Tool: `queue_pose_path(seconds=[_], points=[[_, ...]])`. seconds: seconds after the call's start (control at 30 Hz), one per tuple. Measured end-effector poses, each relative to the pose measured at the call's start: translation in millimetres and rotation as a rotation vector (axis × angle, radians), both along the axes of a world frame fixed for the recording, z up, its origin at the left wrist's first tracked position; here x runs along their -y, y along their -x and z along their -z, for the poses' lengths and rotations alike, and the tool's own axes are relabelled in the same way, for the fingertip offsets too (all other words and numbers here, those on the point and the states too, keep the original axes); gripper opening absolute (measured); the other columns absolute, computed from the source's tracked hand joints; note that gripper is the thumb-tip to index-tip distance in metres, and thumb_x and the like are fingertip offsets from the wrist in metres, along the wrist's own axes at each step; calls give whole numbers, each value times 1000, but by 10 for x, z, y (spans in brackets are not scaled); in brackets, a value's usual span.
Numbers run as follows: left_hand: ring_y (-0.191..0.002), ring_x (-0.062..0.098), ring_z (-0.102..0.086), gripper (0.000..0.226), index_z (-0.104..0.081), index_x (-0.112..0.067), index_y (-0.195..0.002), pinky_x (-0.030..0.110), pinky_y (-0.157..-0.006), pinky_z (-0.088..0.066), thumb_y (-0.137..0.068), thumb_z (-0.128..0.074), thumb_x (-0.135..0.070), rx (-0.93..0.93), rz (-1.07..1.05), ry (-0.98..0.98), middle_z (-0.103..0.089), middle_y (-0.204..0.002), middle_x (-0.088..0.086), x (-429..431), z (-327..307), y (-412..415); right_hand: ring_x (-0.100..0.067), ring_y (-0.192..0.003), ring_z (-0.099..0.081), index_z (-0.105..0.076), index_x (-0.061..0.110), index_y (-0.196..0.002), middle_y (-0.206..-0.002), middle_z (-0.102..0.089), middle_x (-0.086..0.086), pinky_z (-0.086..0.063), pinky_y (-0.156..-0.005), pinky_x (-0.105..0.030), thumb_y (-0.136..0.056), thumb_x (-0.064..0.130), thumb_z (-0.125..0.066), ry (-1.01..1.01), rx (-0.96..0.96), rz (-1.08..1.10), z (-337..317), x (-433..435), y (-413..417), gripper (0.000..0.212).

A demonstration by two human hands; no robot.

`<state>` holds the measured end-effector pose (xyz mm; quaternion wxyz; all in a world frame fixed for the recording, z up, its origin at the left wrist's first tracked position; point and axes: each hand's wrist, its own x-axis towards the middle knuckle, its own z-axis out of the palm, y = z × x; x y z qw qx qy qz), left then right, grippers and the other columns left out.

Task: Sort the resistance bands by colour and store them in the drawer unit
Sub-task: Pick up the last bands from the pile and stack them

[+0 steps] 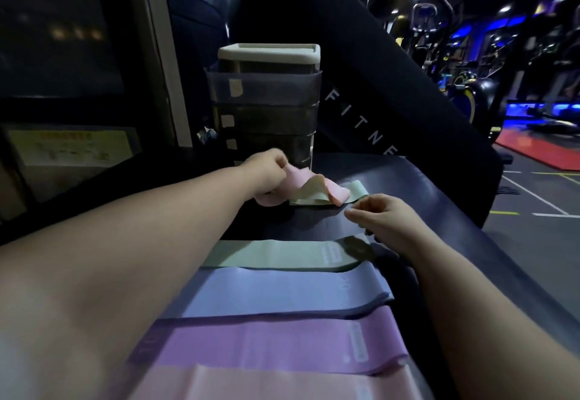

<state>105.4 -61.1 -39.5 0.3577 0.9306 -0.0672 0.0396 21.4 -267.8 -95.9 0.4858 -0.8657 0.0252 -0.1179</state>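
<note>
Before the drawer unit [266, 104], the left hand [266, 173] grips a crumpled pink band [298, 183]; the right hand [386, 221] hovers loosely curled, holding nothing.

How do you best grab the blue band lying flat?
Probably pinch its right end, coming from the right. The blue band lies flat between the green band and purple band. The left arm hides its left part, and the folded right end is free.

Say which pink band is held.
The crumpled pink band by the drawer unit, gripped by the left hand; the flat pink band lies nearest the camera.
</note>
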Motion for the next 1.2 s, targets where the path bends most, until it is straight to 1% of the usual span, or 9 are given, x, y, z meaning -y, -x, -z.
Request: queue_pose_path(seconds=[0.1, 0.2, 0.37, 0.5, 0.77, 0.87, 1.03, 1.1, 1.2], points=[[-83, 18, -54, 31, -57, -29, -84, 30, -70, -46, -82, -51, 1, -15, 180, 33, -58, -86, -1, 83, -172, 94, -13, -73, -62, -68, 26, -86, -80, -68, 6, -49, -72, -31, -77, 36, -75, -2, -6, 9, 10, 2, -8, 15], [-84, 18, -59, 33, -60, -30, -87, 34, -75, -52, -82, -49, 1, -26, 316, 47, -63, -91, 2, 204, -345, 227, -13, -85, -64, -59, 33, -108, -97, -69, 3, -51, -82, -32, -77, 36, -76, -45, 24, 26, -21, -3, 24, 36], [-61, 14, -56, 36, -64, -21, -89, 29, -63, -50, -83, -44, 8, -80, 509, 76, -60, -75, 4, 339, -552, 491, -15, -89, -63, -44, 39, -133, -99, -66, 1, -52, -86, -36, -77, 34, -78, -103, 72, 3, -136, -23, 128, 66], [-52, 11, -46, 36, -65, -17, -93, 25, -55, -40, -83, -41, 7, -72, 579, 82, -53, -63, -1, 400, -711, 642, -6, -76, -60, -60, 33, -108, -85, -65, 11, -48, -73, -27, -81, 25, -75, -73, 138, -32, -196, -49, 185, 32], [-74, 13, -47, 8, -61, -21, -94, 28, -67, -39, -86, -63, -20, -10, 631, 91, -54, -80, -4, 466, -1093, 772, -21, -92, -65, -66, 25, -89, -93, -72, 0, -52, -85, -41, -86, 27, -67, -10, 116, 91, -189, 49, 135, 4], [-86, 16, -54, 36, -60, -23, -100, 34, -77, -44, -66, -72, -27, -18, 618, 100, -57, -93, -3, 464, -1207, 750, -25, -92, -65, -70, 19, -87, -91, -72, -3, -52, -86, -48, -85, 29, -66, -12, 90, 149, -172, 134, 91, 11], [-101, 7, -55, 64, -49, -28, -120, 26, -85, -52, -68, -81, -9, 109, 500, -124, -52, -110, -13, 368, -1280, 670, -13, -62, -60, -65, 13, -76, -71, -64, -2, -45, -56, -25, -86, 11, -55, -285, 69, 145, -189, 191, 101, 15], [-93, 9, -56, 61, -48, -34, -122, 27, -79, -51, -73, -72, -8, 258, 337, -346, -55, -107, -10, 304, -1271, 630, -20, -63, -55, -62, 13, -72, -70, -59, -7, -41, -62, -28, -84, 12, -53, -442, 78, 106, -223, 205, 124, 15], [-93, 16, -55, 48, -52, -34, -117, 28, -72, -48, -79, -54, -5, 333, 235, -435, -55, -106, -6, 208, -1196, 575, -23, -62, -61, -62, 13, -78, -66, -65, -5, -47, -63, -28, -84, 13, -57, -638, 86, 67, -316, 219, 202, 8]])
